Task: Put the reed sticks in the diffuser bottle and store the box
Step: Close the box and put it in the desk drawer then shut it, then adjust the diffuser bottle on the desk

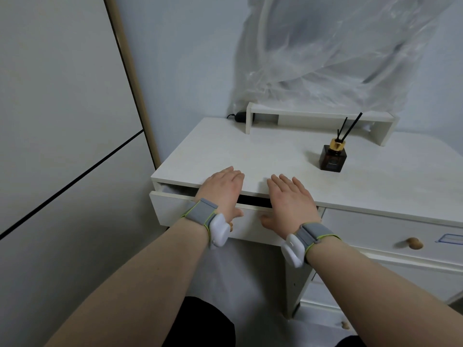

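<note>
Two bare forearms are reaching forward from the bottom of the view, each wearing a grey wrist strap carrying a white device. Both palms are facing down with the fingers spread flat and holding nothing: the left hand [221, 190] and the right hand [292, 199] are lying side by side across the front edge of the white desk [250, 151], the thumbs hanging down against the front panel of the drawer [175, 207], which is standing slightly pulled out. Its inside is showing only as a dark gap, so whether the box is lying there cannot be told. Farther back and to the right, the dark square diffuser bottle [332, 159] with a gold collar is standing upright on the desk, well apart from the hands. Black reed sticks [350, 127] are sitting in its neck, their long axis leaning up and to the right. Behind it, a low white shelf riser [323, 115] is backing onto crumpled clear plastic sheeting [338, 53].
</note>
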